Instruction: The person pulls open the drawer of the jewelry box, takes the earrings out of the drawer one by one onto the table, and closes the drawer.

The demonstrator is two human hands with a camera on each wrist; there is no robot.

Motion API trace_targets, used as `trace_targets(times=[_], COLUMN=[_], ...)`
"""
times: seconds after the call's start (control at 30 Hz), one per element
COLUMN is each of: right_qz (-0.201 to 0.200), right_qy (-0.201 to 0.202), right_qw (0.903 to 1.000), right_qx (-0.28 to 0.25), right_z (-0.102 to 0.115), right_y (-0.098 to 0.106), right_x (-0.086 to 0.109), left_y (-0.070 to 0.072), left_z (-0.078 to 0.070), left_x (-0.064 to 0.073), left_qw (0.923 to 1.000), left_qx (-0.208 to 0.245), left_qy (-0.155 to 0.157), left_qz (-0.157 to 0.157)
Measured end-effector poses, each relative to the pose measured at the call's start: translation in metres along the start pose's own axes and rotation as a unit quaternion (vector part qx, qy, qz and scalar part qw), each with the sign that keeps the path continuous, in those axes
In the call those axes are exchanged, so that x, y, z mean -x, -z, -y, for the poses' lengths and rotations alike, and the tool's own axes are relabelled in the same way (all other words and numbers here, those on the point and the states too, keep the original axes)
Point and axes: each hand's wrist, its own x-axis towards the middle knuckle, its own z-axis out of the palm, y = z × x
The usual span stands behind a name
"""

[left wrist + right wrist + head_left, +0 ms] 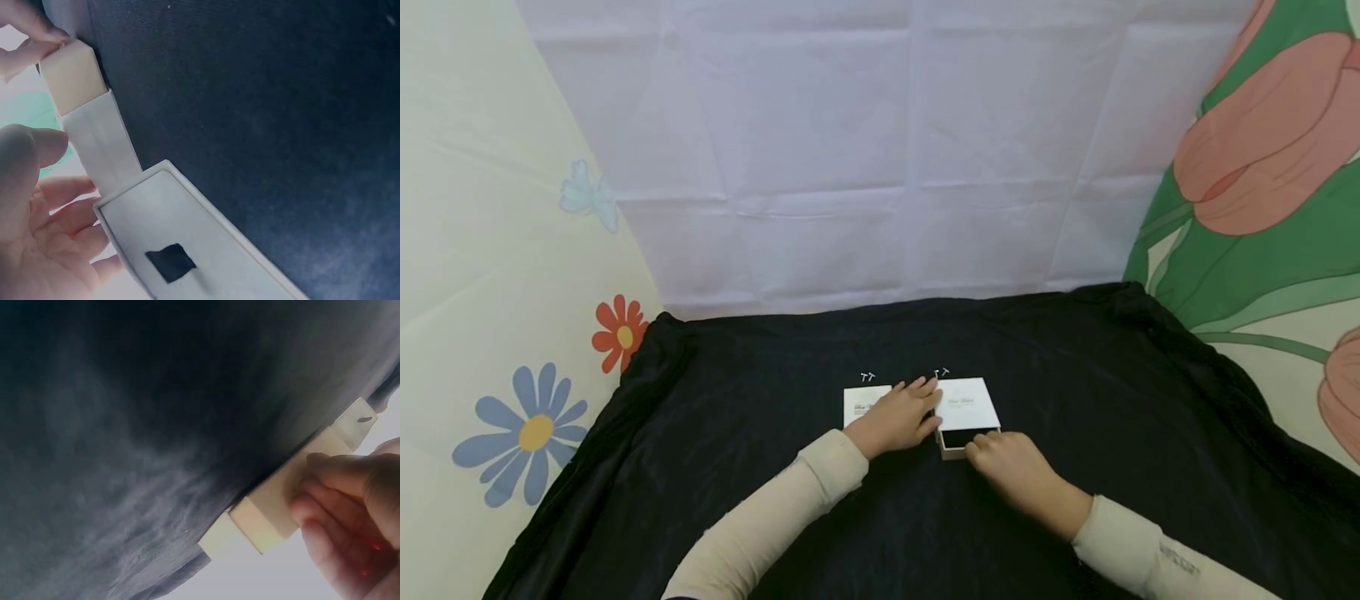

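Note:
A white drawer box stands on the black cloth, its sleeve (966,404) printed with small lettering. Its drawer (953,454) is partly out toward the front, with a dark inside. My right hand (1011,467) pinches the drawer's front wall, thumb and curled fingers meeting there in the right wrist view. My left hand (898,417) lies with extended fingers along the sleeve's left side. Under that hand is a second white box (859,402), partly covered by it. In the left wrist view a shallow white box (156,209) with a black patch is in the foreground.
Small white T-shaped pieces (868,377) lie behind the left box, and similar small pieces (942,372) behind the drawer box. Black cloth (760,375) covers the table. A white sheet (850,167) hangs at the back, between flower-printed side walls.

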Motion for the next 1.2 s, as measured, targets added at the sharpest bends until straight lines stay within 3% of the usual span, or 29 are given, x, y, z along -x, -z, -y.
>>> trace_targets(times=[0.53, 1.07, 1.2], right_qz=[0.009, 0.024, 0.049], right_qy=[-0.027, -0.050, -0.072], right_qw=[0.9996, 0.9984, 0.9949], right_qx=[-0.004, -0.015, -0.051], right_z=[-0.010, -0.010, -0.010], right_y=[-0.008, -0.010, -0.008], right_x=[-0.011, -0.015, -0.015], left_y=[0.001, 0.008, 0.004], left_z=[-0.003, -0.011, -0.017], left_x=[0.000, 0.001, 0.002], left_qw=[0.9999, 0.9979, 0.9966], left_qx=[-0.006, -0.057, -0.079], left_qy=[-0.006, -0.012, 0.000], left_qz=[-0.014, -0.027, -0.020])
